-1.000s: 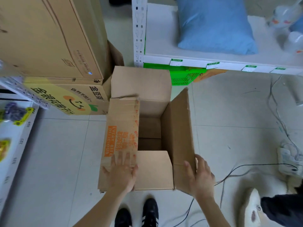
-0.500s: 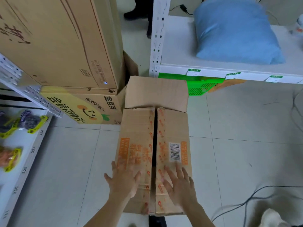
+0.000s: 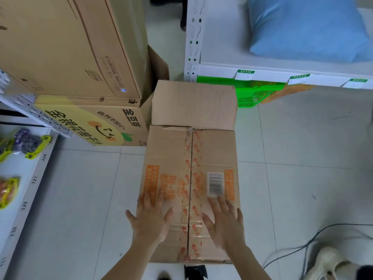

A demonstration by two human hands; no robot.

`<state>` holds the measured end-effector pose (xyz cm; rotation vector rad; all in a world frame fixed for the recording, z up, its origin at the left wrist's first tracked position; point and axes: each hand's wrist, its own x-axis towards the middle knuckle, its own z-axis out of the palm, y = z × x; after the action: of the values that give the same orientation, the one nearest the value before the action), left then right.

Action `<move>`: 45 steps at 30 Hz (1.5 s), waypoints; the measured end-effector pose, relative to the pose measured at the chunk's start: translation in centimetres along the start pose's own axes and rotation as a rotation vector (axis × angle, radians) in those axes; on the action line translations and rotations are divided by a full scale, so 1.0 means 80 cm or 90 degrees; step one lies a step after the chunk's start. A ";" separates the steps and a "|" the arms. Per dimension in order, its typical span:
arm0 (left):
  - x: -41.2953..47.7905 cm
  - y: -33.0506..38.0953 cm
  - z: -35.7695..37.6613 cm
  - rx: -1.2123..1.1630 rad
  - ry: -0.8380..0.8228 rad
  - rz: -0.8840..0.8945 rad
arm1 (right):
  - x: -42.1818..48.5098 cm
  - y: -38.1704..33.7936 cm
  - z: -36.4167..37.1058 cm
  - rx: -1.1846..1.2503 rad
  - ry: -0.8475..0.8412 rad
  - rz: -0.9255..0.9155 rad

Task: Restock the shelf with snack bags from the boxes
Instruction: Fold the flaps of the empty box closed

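1. Your left hand (image 3: 150,221) lies flat, fingers spread, on the left flap of the cardboard box (image 3: 191,190); it grips nothing.
2. Your right hand (image 3: 224,221) lies open on the right flap, below the barcode label (image 3: 215,184).
3. The box sits on the tiled floor, side flaps folded shut, far flap up.
4. Left, snack bags (image 3: 24,142) lie on the shelf (image 3: 26,199).
5. Beyond, stacked cartons (image 3: 80,57) and a blue pillow (image 3: 302,27).

"金豆芽" on yellow box (image 3: 113,126); "326", "327" on shelf edge (image 3: 34,178)
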<state>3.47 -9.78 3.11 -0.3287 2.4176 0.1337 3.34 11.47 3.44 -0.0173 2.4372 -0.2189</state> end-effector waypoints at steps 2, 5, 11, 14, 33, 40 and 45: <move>0.014 0.004 -0.026 -0.011 0.031 0.010 | 0.013 -0.003 -0.034 0.011 0.063 0.014; 0.051 0.016 -0.077 -0.034 0.101 0.018 | 0.055 -0.001 -0.092 0.025 0.137 0.006; 0.141 0.044 -0.155 -0.040 0.177 0.002 | 0.157 0.013 -0.174 0.033 0.259 -0.007; 0.178 0.056 -0.178 -0.059 0.267 0.026 | 0.197 0.021 -0.199 0.041 0.283 0.008; 0.284 0.087 -0.274 -0.107 0.349 0.085 | 0.290 0.018 -0.267 0.241 0.299 -0.010; 0.260 0.085 -0.260 -0.164 0.421 0.105 | 0.267 0.016 -0.264 0.273 0.330 -0.011; 0.224 0.074 -0.254 -0.196 0.441 0.135 | 0.227 0.013 -0.263 0.327 0.351 -0.015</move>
<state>-23.93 -11.38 6.98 -0.2841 3.1206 0.5715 -24.02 14.44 7.57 0.2740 2.8405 -0.9633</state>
